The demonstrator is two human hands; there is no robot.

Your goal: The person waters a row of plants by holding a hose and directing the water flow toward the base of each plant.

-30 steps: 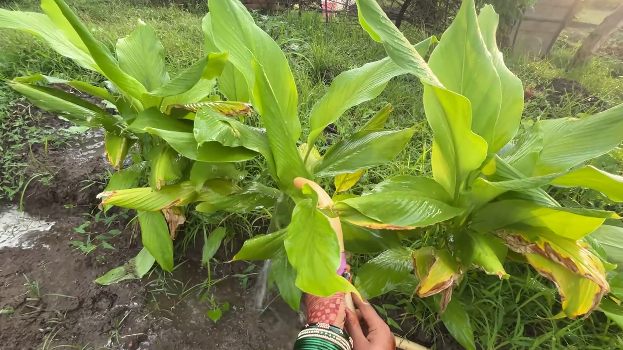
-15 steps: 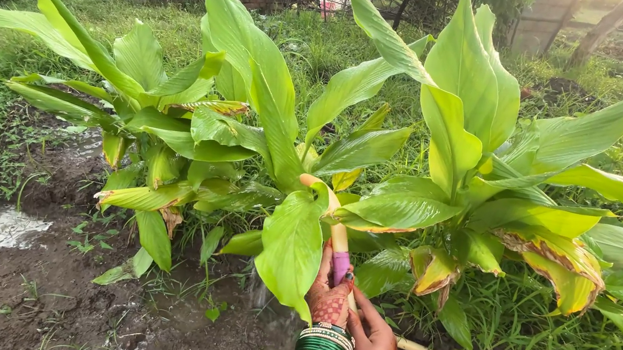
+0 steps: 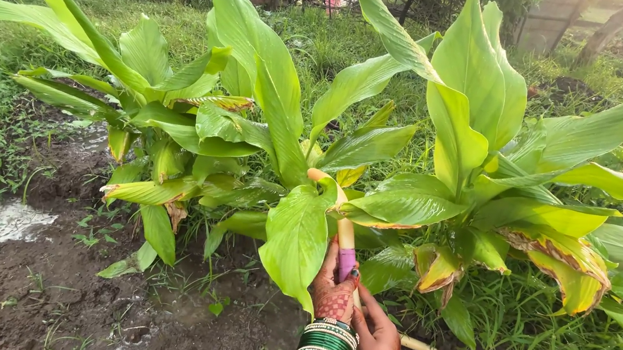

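I keep left hand (image 3: 332,290) and right hand (image 3: 376,340) gripped on the hose (image 3: 344,245), lower centre, nozzle aimed low under the leaves (image 3: 297,237).

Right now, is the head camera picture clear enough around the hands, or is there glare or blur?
Head view: soft, even daylight, no hard shadows; left hand, right hand and hose sharp; mild glare only on the puddle; wide-angle bending at the edges.

Left hand (image 3: 332,290) has risen up the hose (image 3: 344,245) w/ right hand (image 3: 376,339) following; leaf (image 3: 297,237) has swung clear, nozzle end now exposed above it.
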